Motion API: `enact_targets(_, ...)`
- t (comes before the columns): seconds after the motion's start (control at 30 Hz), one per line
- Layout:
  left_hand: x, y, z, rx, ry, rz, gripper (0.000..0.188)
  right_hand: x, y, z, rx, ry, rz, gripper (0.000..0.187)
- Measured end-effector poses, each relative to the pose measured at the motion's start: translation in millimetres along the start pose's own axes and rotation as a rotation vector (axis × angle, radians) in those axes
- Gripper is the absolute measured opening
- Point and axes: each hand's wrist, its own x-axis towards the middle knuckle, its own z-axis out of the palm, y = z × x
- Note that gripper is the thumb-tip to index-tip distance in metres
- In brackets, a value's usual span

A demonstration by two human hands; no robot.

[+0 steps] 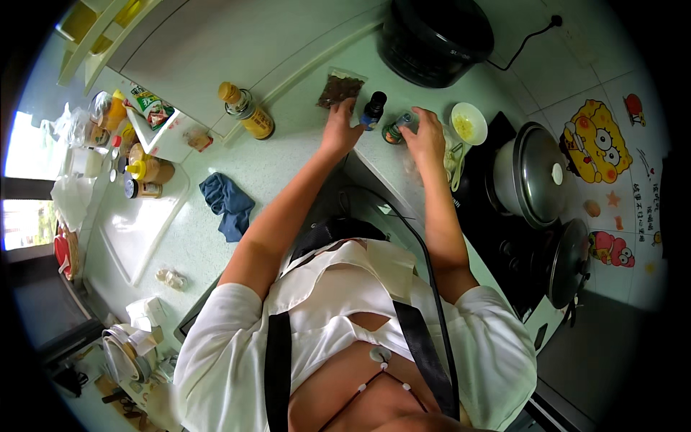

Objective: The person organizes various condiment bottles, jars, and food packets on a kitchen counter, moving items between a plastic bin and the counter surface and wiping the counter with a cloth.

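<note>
My left hand [340, 128] rests on the pale counter, its fingertips touching a clear bag of dark brown bits [340, 89]. Just right of it stands a small dark bottle with a blue label [372, 111]. My right hand [425, 137] grips a small jar with an orange-and-green label [395, 130], lying tilted on the counter. A small white bowl with yellow liquid [468, 123] sits right of that hand.
A black round cooker [435, 39] stands at the back. A covered metal pot [533, 175] and a pan lid [568, 263] sit on the stove. A sauce bottle [248, 111], a blue cloth [228, 204] and several condiment containers [140, 169] lie left.
</note>
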Motion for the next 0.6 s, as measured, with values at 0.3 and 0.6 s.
enact_targets(0.3,34.0,-3.0,31.2,0.169,-0.197,0.019,0.061,20.8,-2.2,17.4,-0.124,-0.222,0.011,0.041)
enact_targets(0.6,19.2,-14.0,7.3,-0.117,-0.191,-0.113,0.048,28.6,-4.5,15.6,-0.069,-0.264,0.083,0.04)
